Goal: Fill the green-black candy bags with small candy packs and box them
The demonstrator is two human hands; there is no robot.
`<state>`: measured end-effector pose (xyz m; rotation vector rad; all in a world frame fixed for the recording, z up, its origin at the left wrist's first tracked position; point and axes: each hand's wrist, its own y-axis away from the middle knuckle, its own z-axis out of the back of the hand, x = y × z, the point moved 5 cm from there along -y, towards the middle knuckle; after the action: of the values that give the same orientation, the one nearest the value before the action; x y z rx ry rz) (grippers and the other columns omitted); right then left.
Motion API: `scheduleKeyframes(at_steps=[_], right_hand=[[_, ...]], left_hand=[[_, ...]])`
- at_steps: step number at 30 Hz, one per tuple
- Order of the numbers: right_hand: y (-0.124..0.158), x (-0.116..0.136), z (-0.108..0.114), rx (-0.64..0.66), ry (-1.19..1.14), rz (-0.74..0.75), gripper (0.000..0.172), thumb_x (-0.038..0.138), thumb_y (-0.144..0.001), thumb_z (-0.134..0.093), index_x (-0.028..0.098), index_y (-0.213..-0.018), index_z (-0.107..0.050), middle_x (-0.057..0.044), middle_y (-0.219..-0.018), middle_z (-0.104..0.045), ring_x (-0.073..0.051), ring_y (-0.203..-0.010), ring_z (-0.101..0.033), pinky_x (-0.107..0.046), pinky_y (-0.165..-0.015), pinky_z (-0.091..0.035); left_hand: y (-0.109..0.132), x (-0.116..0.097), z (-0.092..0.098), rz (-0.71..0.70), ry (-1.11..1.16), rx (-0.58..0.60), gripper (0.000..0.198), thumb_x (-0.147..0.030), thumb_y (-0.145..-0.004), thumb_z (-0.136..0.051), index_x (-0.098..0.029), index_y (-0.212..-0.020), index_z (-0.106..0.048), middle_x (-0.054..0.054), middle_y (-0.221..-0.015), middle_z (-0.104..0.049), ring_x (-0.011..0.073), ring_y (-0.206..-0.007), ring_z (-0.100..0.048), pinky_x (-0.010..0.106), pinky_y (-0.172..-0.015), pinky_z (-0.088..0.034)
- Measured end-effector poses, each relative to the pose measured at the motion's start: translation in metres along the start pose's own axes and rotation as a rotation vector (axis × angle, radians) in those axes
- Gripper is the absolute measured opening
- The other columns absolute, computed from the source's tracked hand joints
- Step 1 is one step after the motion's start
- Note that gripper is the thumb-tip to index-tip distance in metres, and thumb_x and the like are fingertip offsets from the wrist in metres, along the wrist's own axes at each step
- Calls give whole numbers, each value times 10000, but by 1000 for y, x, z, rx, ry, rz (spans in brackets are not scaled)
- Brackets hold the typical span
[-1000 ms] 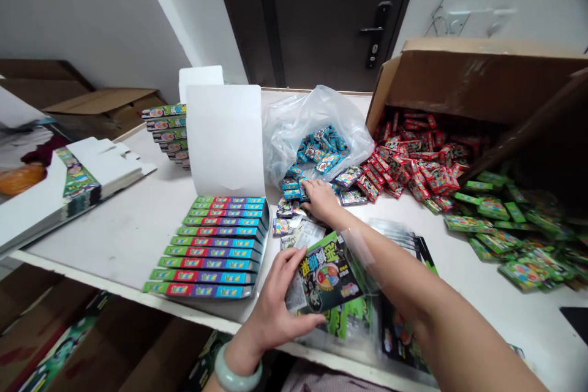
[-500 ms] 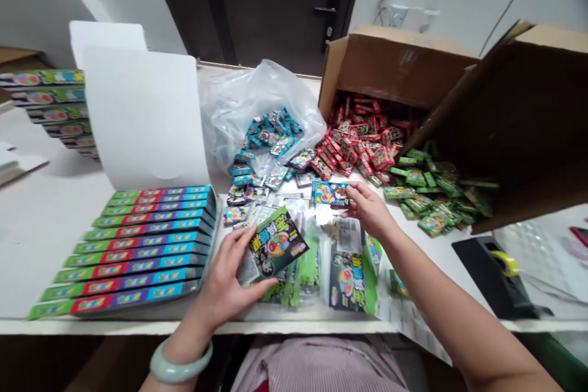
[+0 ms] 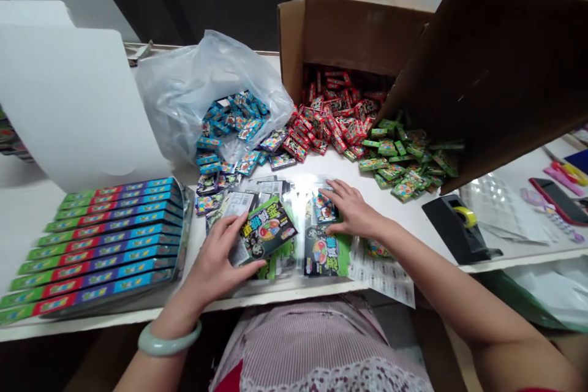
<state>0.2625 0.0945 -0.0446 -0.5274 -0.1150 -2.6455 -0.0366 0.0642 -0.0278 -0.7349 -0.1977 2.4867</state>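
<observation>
My left hand [image 3: 214, 266] is at the left edge of a black and green printed packet [image 3: 271, 226], thumb and fingers gripping it over a pile of similar packets. My right hand [image 3: 353, 208] has its fingers around a small blue printed box [image 3: 324, 206], partly covered by them. That box is at the upper part of another black and green packet [image 3: 321, 251], which lies flat near the table's front edge. Whether the box lies on this packet or inside its opening, I cannot tell.
Left stands an open display box [image 3: 114, 245] with rows of coloured packs. Behind are a clear bag [image 3: 184, 86] with small blue boxes, a carton [image 3: 358, 30] spilling red boxes [image 3: 331, 116], and green boxes [image 3: 404, 159]. To the right sit a tape dispenser [image 3: 454, 233] and a phone [image 3: 558, 199].
My right hand has brought the small blue box down and towards me, onto the flat packet. My left hand keeps its packet. The view has shifted right and down.
</observation>
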Motion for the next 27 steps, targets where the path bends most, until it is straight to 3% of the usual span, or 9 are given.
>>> scheduleKeyframes(at_steps=[2, 4, 7, 12, 18, 23, 25, 27], right_hand=[[-6, -2, 4, 33, -37, 29, 832, 389, -661, -786, 200, -1389, -430, -163, -1430, -428, -340, -1329, -367, -539, -1073, -308], [-6, 3, 17, -63, -96, 43, 772, 365, -677, -771, 183, -1359, -458, -158, -1352, -494, -309, -1267, -439, -490, -1063, -349], [2, 22, 42, -204, -135, 81, 775, 394, -709, -750, 240, -1389, -410, -126, -1362, -470, -297, -1279, -418, -469, -1068, -362], [5, 62, 57, -44, 49, 228, 814, 448, -673, -789, 247, -1381, -442, -130, -1385, -460, -333, -1269, -409, -485, -1072, -345], [-4, 75, 49, 90, -25, 338, 830, 454, -621, -825, 265, -1353, -482, -114, -1354, -500, -335, -1246, -437, -481, -1062, -368], [-4, 79, 45, 55, -187, 321, 980, 436, -595, -839, 251, -1425, -354, -137, -1451, -381, -341, -1325, -369, -475, -1083, -371], [0, 78, 45, -63, -283, 216, 848, 434, -669, -793, 277, -1391, -375, -123, -1452, -362, -332, -1339, -357, -495, -1088, -365], [5, 75, 42, -169, -377, 70, 654, 389, -743, -741, 287, -1317, -445, -120, -1372, -422, -317, -1281, -425, -493, -1034, -425]], left_hand=[[-2, -2, -2, -7, 7, 40, 836, -442, -737, -715, -257, -1444, -309, 116, -1265, -459, 314, -1177, -494, 482, -1008, -437], [-2, -3, -4, -9, 6, 64, 844, -430, -733, -721, -255, -1447, -307, 121, -1278, -451, 317, -1195, -478, 486, -1022, -421], [-3, -5, -5, -18, 10, 83, 870, -420, -728, -730, -263, -1457, -282, 123, -1282, -439, 319, -1208, -455, 497, -1032, -405], [-9, -15, -4, -65, 43, 98, 890, -416, -725, -741, -263, -1462, -268, 127, -1282, -421, 320, -1209, -445, 500, -1030, -402], [-10, -28, -4, -108, 106, 126, 909, -424, -693, -768, -271, -1454, -293, 118, -1256, -466, 316, -1174, -476, 496, -997, -433], [-7, -30, -7, -44, 74, 72, 882, -404, -682, -778, -232, -1420, -326, 130, -1246, -454, 313, -1164, -485, 504, -983, -442], [-8, -32, -5, -4, 46, 7, 875, -386, -671, -785, -217, -1403, -337, 132, -1238, -448, 309, -1147, -494, 500, -969, -453], [-10, -37, -3, 27, 36, -75, 886, -390, -641, -803, -202, -1381, -352, 134, -1229, -447, 315, -1143, -490, 511, -968, -451]])
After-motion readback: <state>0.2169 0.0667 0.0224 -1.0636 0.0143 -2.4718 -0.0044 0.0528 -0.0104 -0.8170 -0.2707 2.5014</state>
